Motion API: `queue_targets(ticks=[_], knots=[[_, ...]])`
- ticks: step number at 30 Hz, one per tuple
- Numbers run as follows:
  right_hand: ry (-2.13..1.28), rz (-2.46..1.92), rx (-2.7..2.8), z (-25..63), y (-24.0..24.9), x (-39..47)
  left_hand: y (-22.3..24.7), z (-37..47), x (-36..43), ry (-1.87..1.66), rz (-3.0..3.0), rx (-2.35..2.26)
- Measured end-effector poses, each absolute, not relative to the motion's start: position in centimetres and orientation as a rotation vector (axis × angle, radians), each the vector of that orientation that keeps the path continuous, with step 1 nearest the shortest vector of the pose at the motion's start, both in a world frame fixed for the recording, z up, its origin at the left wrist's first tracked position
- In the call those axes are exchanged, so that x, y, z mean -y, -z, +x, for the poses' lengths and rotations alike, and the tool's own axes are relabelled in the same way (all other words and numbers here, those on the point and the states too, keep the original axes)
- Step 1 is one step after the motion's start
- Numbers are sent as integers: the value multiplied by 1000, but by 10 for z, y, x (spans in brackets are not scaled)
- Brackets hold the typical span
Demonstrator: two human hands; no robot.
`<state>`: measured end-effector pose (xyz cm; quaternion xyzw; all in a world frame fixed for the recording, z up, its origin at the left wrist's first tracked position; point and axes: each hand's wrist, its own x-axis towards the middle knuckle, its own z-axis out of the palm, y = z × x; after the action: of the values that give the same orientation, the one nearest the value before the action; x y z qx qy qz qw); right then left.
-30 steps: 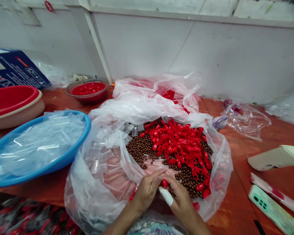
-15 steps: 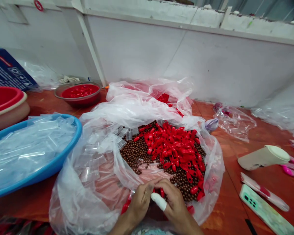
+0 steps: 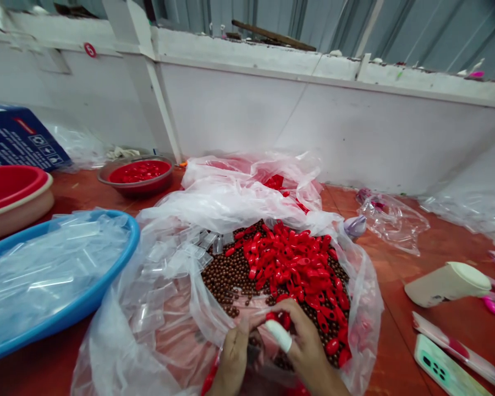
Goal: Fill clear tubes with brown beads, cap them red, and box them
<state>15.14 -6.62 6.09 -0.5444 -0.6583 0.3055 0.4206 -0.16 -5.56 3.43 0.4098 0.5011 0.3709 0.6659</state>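
Note:
My right hand [image 3: 303, 344], with a white wrap on its thumb, is closed on small glossy red plastic pieces [image 3: 284, 319]. Close beside it, my left hand [image 3: 234, 352] has its fingers pressed together; whatever they pinch is hidden. Both hands are over the near side of an open clear plastic bag [image 3: 121, 335]. Inside the bag, just beyond my hands, lie a heap of red plastic pieces [image 3: 301, 261] and many brown beads [image 3: 226, 275]. Clear plastic sleeves [image 3: 165, 258] are spread on the bag's left part. Something red shows under my left wrist.
At left, a blue basin [image 3: 134, 234] holds clear sleeves, near a red basin [image 3: 16, 184]. A bowl [image 3: 169, 176] of red pieces stands farther back. On the right lie a cup [image 3: 443, 283], a pink-and-white tube [image 3: 457, 349] and a phone [image 3: 449, 368]. A white wall [image 3: 247, 110] closes the back.
The view has tilted up, so the surroundings appear lower. My hands have drawn slightly apart, and the red pieces in my right hand show more clearly.

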Motion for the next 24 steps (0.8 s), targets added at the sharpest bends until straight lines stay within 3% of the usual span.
queue_targets(ticks=[6, 10, 18, 24], knots=[[-308, -1788, 1610, 200, -43, -18, -41, -7, 51, -855, 902, -1134], [-266, -1825, 1695, 190, -26, -57, -36, -6, 52, -827, 878, -1115], [-255, -1736, 2378, 172, -18, -19, -30, -15, 49, -845, 837, -1088], [-169, -1830, 2276, 219, -25, 4, -37, -21, 51, -884, 815, -1080]])
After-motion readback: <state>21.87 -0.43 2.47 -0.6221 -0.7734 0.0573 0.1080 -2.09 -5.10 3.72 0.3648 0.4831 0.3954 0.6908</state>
